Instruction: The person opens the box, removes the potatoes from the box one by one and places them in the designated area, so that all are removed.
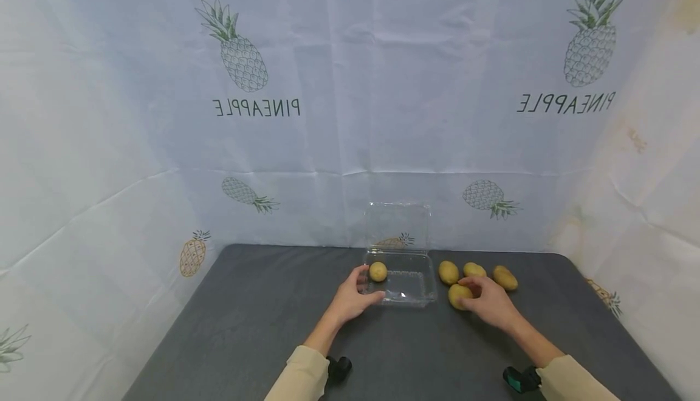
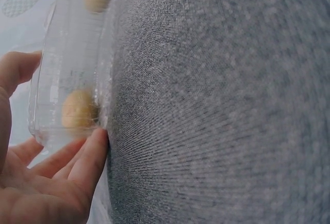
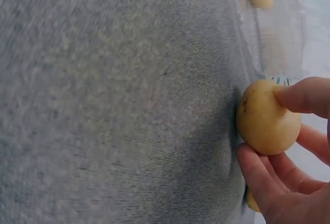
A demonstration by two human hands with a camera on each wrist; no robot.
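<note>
A clear plastic clamshell container [image 1: 406, 283] lies on the table with its lid raised at the back. One potato [image 1: 378, 271] sits in its left part. My left hand [image 1: 349, 299] holds the container's front left corner, thumb at the front and fingers along the left side. To the right of the container, my right hand [image 1: 490, 301] grips a potato [image 3: 265, 121] between thumb and fingers, low over the table. Close by lie three more potatoes: one near the container [image 1: 448, 272], one behind the hand [image 1: 474, 269] and one farther right [image 1: 505, 278].
The dark grey tablecloth [image 1: 246, 316] covers the table. White cloth with pineapple prints [image 1: 350, 85] hangs behind and at both sides, close to the raised lid [image 1: 398, 222].
</note>
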